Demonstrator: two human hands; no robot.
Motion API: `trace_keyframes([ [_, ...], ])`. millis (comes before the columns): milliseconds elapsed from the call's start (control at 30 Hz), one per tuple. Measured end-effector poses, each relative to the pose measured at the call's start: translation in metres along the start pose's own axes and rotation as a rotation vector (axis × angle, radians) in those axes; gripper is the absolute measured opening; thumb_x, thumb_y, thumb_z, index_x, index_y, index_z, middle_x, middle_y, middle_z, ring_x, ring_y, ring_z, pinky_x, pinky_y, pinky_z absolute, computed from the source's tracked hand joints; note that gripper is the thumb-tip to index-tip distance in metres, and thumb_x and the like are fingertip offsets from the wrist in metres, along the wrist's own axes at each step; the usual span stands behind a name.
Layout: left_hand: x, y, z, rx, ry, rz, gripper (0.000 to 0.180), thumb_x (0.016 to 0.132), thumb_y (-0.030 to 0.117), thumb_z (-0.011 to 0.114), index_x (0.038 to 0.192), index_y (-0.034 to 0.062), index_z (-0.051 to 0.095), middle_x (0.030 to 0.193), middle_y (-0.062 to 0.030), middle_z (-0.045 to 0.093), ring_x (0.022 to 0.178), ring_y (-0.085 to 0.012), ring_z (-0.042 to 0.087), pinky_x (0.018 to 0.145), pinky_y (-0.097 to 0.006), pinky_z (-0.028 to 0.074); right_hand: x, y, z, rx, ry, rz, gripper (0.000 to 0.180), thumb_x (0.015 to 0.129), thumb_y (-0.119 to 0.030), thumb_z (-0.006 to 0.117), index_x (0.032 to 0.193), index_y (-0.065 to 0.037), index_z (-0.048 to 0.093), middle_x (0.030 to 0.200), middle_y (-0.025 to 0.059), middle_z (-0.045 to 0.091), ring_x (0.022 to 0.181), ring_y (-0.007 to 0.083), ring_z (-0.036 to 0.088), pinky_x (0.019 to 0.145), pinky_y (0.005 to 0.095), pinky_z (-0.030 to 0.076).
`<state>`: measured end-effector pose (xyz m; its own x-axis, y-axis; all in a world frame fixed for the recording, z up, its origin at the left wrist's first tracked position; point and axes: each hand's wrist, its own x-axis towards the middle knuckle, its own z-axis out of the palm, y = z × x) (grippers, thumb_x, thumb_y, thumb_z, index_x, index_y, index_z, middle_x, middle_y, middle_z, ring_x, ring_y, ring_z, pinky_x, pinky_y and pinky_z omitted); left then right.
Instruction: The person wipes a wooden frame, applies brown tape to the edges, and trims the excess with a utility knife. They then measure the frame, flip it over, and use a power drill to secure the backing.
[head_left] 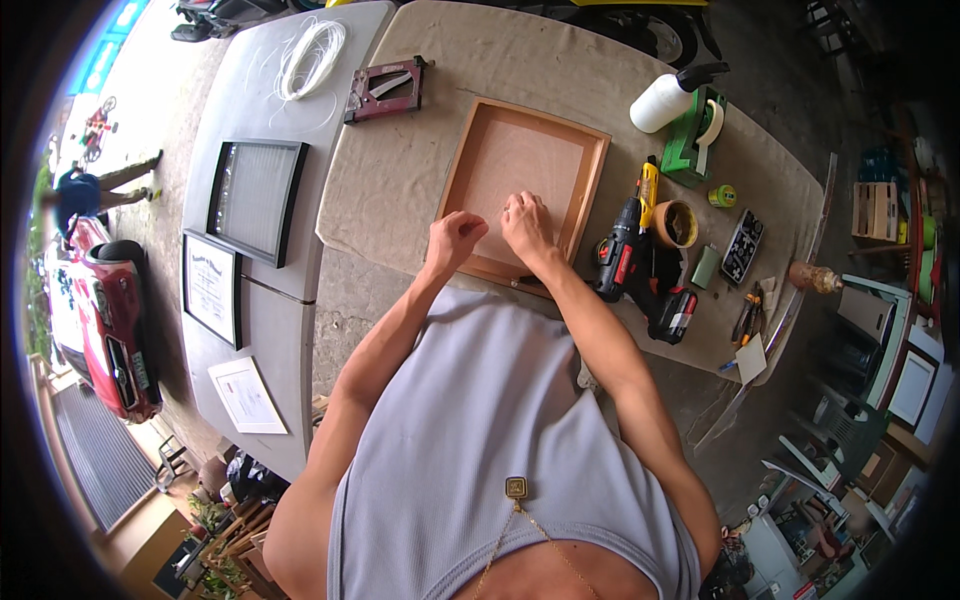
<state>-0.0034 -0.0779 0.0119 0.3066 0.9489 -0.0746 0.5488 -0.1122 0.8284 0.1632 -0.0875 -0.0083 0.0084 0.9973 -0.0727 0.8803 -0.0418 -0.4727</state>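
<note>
A shallow brown wooden frame (597,165) with a pale wooden panel (513,150) inside lies on the cloth-covered table before me. My left hand (458,238) is closed in a pinch at the frame's near left side. Over the near part of the panel, my right hand (527,220) is closed too, its fingertips bent down. Anything between the fingers of either hand is too small or too hidden to make out. Partly covered by my right forearm, a dark slim object lies at the frame's near edge.
Right of the frame are a cordless drill (625,250), a brown cup (676,224), a white spray bottle (660,104), a green tape dispenser (690,140) and pliers (747,318). A maroon staple gun (388,90) lies far left, near coiled white cord (310,60) and black frames (257,200).
</note>
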Motion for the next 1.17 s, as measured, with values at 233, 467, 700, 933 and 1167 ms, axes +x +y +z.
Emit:
trace_keyframes([
  [233, 0.005, 0.027, 0.002, -0.164, -0.005, -0.118, 0.016, 0.080, 0.015, 0.073, 0.086, 0.0001, 0.069, 0.074, -0.0089, 0.069, 0.068, -0.0113, 0.065, 0.063, -0.025, 0.050, -0.014, 0.002, -0.019, 0.532, 0.114, 0.027, 0.007, 0.077, -0.002, 0.061, 0.084, 0.000, 0.061, 0.079, 0.0134, 0.065, 0.075, 0.0278, 0.065, 0.067, 0.0378, 0.053],
  [467, 0.005, 0.053, 0.000, -0.304, -0.119, -0.097, 0.018, 0.084, 0.017, 0.071, 0.090, 0.0001, 0.069, 0.078, -0.0041, 0.069, 0.071, -0.0067, 0.061, 0.064, -0.022, 0.049, -0.032, 0.002, -0.021, 1.027, 0.096, 0.297, 0.010, 0.082, -0.005, 0.066, 0.089, 0.001, 0.066, 0.078, 0.0077, 0.069, 0.072, 0.0111, 0.065, 0.066, 0.0254, 0.053],
  [700, 0.004, 0.049, 0.005, -0.306, -0.162, -0.096, 0.018, 0.085, 0.014, 0.070, 0.091, -0.0022, 0.068, 0.079, -0.0047, 0.068, 0.073, -0.0066, 0.060, 0.066, -0.022, 0.049, -0.039, 0.005, -0.022, 1.149, 0.046, 0.351, 0.012, 0.085, -0.006, 0.063, 0.094, 0.002, 0.066, 0.079, 0.0054, 0.068, 0.071, 0.0093, 0.063, 0.064, 0.0234, 0.052],
  [933, 0.000, 0.038, 0.008, -0.373, -0.193, -0.107, 0.016, 0.086, 0.011, 0.068, 0.092, -0.0039, 0.066, 0.081, -0.0071, 0.069, 0.077, -0.0092, 0.063, 0.069, -0.023, 0.051, -0.045, 0.000, -0.025, 1.206, -0.006, 0.378, 0.013, 0.088, -0.006, 0.061, 0.097, 0.002, 0.066, 0.078, 0.0045, 0.067, 0.069, 0.0085, 0.062, 0.063, 0.0234, 0.053],
  [1167, 0.000, 0.042, 0.009, -0.422, -0.205, -0.128, 0.015, 0.087, 0.010, 0.066, 0.093, -0.0039, 0.065, 0.083, -0.0087, 0.069, 0.079, -0.0119, 0.065, 0.071, -0.024, 0.053, -0.050, -0.001, -0.024, 1.315, 0.028, 0.379, 0.016, 0.089, -0.011, 0.063, 0.098, 0.002, 0.066, 0.077, 0.0048, 0.067, 0.069, 0.0090, 0.062, 0.064, 0.0233, 0.053],
])
